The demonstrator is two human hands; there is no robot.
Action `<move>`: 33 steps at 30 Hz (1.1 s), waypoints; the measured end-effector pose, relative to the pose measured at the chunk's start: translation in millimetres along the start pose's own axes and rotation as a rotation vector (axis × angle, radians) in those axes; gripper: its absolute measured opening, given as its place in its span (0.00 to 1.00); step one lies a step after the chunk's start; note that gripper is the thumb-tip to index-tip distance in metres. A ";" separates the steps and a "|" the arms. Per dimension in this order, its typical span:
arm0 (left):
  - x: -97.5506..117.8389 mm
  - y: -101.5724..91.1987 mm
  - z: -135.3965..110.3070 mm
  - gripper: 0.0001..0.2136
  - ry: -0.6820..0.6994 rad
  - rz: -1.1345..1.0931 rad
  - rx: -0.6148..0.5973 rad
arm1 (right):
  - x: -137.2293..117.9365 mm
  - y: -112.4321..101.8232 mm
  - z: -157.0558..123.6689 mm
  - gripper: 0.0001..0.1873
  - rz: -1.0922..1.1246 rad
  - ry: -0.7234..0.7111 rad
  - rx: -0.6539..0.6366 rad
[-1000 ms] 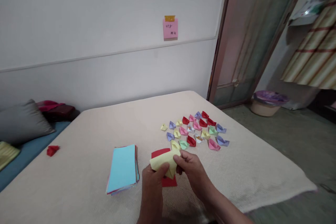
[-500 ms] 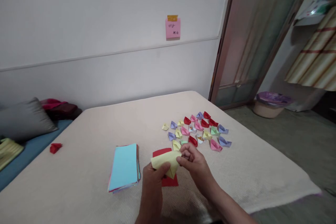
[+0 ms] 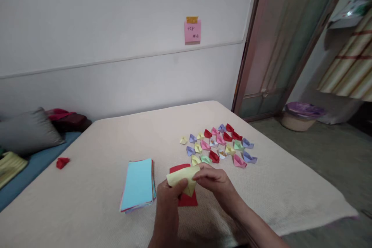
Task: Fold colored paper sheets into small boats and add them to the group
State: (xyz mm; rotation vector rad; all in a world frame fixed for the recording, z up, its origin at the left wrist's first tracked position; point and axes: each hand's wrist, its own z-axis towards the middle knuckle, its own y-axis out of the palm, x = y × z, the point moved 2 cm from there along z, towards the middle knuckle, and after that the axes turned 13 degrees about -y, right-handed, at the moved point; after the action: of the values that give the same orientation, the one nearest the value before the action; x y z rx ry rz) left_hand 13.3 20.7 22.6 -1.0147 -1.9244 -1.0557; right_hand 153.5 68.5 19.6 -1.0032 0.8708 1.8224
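Between my hands is a partly folded pale yellow paper, with a flap pointing down at its lower side. My left hand grips its left part, thumb pressed on the front. At its right end, the fingers of my right hand pinch the edge and hide that corner. Beneath the paper, on the bed, lies a red sheet, partly covered by the yellow paper and my left hand. Just beyond my right hand stand several small folded paper boats in red, pink, yellow, purple and green.
A stack of coloured paper, light blue on top, lies left of my hands on the cream bedcover. A crumpled red paper piece rests farther left. A pink note is taped to the wall. A lined bin stands at right.
My right hand's fingers have moved slightly inward and down over the yellow paper's right end, now lying flatter along it. My left hand keeps its hold.
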 end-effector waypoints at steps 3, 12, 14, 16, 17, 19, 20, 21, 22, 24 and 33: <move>4.9 2.6 -3.9 0.08 0.011 0.059 0.008 | 2.5 -1.0 0.2 0.04 -0.038 0.039 0.059; 2.3 -2.5 2.3 0.22 0.194 0.041 0.009 | 8.7 -1.9 -0.1 0.09 0.014 0.154 0.137; -0.1 -5.3 3.6 0.25 0.254 0.071 0.010 | 7.4 -1.7 0.2 0.10 0.029 0.159 0.141; -1.5 -7.9 4.1 0.22 0.353 0.178 0.027 | 6.6 -2.2 0.7 0.10 0.021 0.154 0.145; -1.8 -8.9 4.0 0.18 0.420 0.246 0.041 | 6.7 -2.8 0.9 0.10 0.010 0.151 0.143; -2.3 -10.3 3.9 0.12 0.540 0.362 0.064 | 7.5 -4.8 1.2 0.10 -0.023 0.144 0.130; -2.7 -10.6 4.0 0.10 0.577 0.400 0.070 | 8.2 -5.9 1.3 0.09 -0.044 0.138 0.121; -3.1 -11.0 4.5 0.09 0.590 0.427 0.079 | 8.7 -7.1 1.4 0.09 -0.065 0.130 0.111; -3.5 -11.2 5.3 0.08 0.587 0.451 0.091 | 9.1 -8.1 1.5 0.09 -0.084 0.117 0.102; -3.5 -11.7 7.1 0.07 0.581 0.499 0.130 | 8.5 -9.2 1.9 0.08 -0.132 0.074 0.080; -2.6 -14.1 8.9 0.03 0.605 0.628 0.185 | 0.2 -5.6 0.6 0.05 -0.397 -0.138 -0.023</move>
State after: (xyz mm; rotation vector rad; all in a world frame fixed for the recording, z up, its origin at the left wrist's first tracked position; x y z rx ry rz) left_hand 0.3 22.7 12.0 -0.9575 -1.0824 -0.6900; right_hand 158.4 71.3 18.8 -0.9730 0.5238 1.5433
